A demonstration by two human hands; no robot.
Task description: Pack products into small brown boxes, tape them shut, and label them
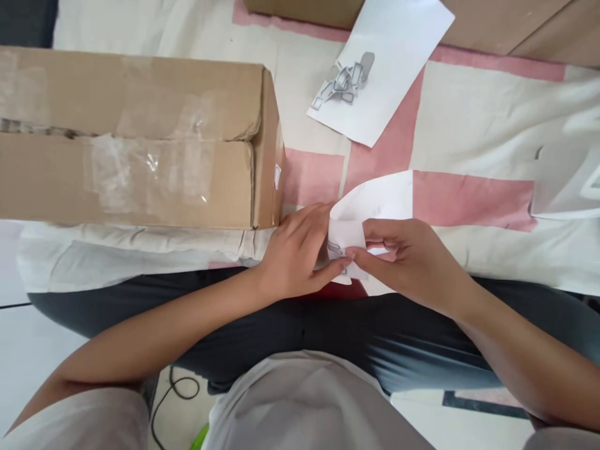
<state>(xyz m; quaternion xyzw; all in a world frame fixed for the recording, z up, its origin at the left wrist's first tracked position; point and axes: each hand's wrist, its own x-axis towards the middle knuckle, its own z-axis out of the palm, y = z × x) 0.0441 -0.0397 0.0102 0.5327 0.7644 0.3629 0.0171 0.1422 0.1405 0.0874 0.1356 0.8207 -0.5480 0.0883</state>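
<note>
A white sheet of paper (389,199) is curled between my two hands, close to my lap. My right hand (415,262) pinches a folded-over part of it between thumb and fingers; faint grey outlines show on that part. My left hand (297,253) grips the paper's left side, its thumb along the lower edge and its fingers partly hidden behind. Just beyond that hand stands a cardboard box (187,181) with a small white outlined label (277,176) on its end. Farther back, several small outlined paper pieces (344,82) lie on another white sheet (394,69).
Clear tape crosses the top of the cardboard box. Other brown cardboard (510,28) stands along the back edge. A pink and white patchwork cloth (473,131) covers the surface. At the right lies a pale translucent item (565,181). A dark cable (171,387) loops on the floor.
</note>
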